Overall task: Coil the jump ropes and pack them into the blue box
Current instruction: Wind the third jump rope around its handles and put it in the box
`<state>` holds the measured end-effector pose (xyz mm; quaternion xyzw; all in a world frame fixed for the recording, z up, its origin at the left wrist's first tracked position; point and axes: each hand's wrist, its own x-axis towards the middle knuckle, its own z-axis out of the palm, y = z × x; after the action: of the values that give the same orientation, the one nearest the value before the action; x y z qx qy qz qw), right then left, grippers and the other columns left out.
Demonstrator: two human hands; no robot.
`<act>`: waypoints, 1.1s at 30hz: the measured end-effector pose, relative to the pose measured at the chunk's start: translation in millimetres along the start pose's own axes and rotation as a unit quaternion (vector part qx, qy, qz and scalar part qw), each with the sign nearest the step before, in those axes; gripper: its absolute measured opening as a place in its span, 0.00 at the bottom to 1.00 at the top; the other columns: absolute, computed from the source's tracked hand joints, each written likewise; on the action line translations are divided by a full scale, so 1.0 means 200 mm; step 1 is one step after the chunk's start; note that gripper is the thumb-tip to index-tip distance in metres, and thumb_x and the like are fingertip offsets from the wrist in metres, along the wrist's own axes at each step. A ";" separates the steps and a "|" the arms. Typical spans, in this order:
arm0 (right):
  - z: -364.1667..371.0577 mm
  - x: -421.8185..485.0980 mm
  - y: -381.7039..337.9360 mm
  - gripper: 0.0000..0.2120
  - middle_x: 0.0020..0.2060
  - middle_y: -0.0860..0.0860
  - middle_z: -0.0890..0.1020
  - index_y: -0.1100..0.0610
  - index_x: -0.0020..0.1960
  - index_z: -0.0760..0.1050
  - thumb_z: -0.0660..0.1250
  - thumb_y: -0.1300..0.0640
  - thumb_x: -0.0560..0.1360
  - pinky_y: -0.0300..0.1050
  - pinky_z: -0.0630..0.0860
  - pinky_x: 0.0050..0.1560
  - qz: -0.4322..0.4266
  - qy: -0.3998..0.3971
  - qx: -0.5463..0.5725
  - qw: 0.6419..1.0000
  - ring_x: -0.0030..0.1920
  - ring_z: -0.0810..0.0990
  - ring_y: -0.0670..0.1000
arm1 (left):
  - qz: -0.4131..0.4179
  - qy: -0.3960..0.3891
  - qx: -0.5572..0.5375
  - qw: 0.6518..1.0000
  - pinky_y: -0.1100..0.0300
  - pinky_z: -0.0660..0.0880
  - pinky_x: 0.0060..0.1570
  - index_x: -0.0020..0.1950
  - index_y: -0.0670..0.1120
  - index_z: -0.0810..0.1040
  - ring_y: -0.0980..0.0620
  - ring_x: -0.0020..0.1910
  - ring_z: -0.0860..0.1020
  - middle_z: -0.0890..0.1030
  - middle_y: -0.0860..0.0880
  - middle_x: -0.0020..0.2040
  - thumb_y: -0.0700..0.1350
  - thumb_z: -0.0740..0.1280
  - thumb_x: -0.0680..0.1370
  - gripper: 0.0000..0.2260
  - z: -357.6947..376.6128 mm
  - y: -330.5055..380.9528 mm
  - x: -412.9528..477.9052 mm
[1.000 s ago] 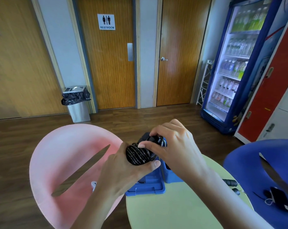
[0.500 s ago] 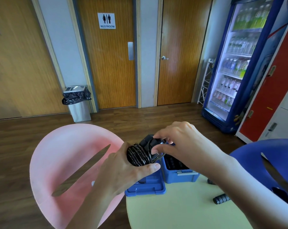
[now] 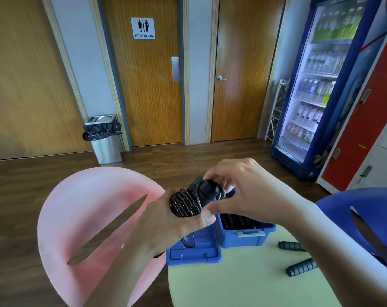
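My left hand [image 3: 166,220] grips a black coiled jump rope [image 3: 188,203] around its handles, held above the table edge. My right hand [image 3: 245,191] pinches the thin cord at the handle tops beside the coil. Just below and behind the hands stands the open blue box [image 3: 246,237], with dark coiled ropes inside. Its blue lid [image 3: 193,254] lies flat to the left of it. Another rope's two black ribbed handles [image 3: 301,267] lie on the table to the right, partly hidden by my right forearm.
The round pale green table [image 3: 232,284] carries the box and lid at its far edge. A pink chair [image 3: 81,213] stands to the left, a blue chair [image 3: 365,204] to the right. A bin, doors and a drinks fridge [image 3: 321,85] stand farther back.
My right hand has lifted off the coil and shifted right, now pinching the cord at the handle tops. The box and the loose handles have come into view.
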<state>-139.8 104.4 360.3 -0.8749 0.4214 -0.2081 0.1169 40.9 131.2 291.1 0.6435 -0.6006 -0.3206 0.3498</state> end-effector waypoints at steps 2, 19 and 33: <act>0.00 0.02 0.00 0.26 0.44 0.44 0.78 0.48 0.52 0.80 0.72 0.33 0.61 0.45 0.76 0.50 0.008 0.005 0.016 1.000 0.44 0.76 0.44 | 0.006 -0.013 -0.002 1.000 0.62 0.69 0.31 0.42 0.59 0.74 0.63 0.23 0.73 0.77 0.64 0.27 0.68 0.73 0.57 0.21 0.00 0.00 0.01; 0.04 0.04 -0.03 0.24 0.45 0.44 0.75 0.49 0.49 0.78 0.72 0.34 0.62 0.41 0.72 0.49 0.041 0.033 0.018 0.998 0.46 0.74 0.46 | 0.023 0.006 -0.006 1.000 0.61 0.70 0.31 0.41 0.55 0.73 0.57 0.27 0.74 0.76 0.60 0.27 0.75 0.70 0.52 0.30 -0.02 -0.01 0.03; 0.12 0.02 -0.01 0.21 0.37 0.44 0.77 0.51 0.43 0.78 0.75 0.36 0.61 0.35 0.68 0.40 0.048 0.097 0.058 0.992 0.40 0.74 0.43 | -0.001 0.005 -0.009 1.000 0.61 0.71 0.30 0.42 0.54 0.74 0.59 0.26 0.75 0.76 0.59 0.27 0.74 0.71 0.49 0.32 -0.02 -0.01 0.01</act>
<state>-125.3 102.8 339.8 -0.8210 0.4595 -0.3104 0.1359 45.8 129.8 291.4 0.6427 -0.5953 -0.3235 0.3578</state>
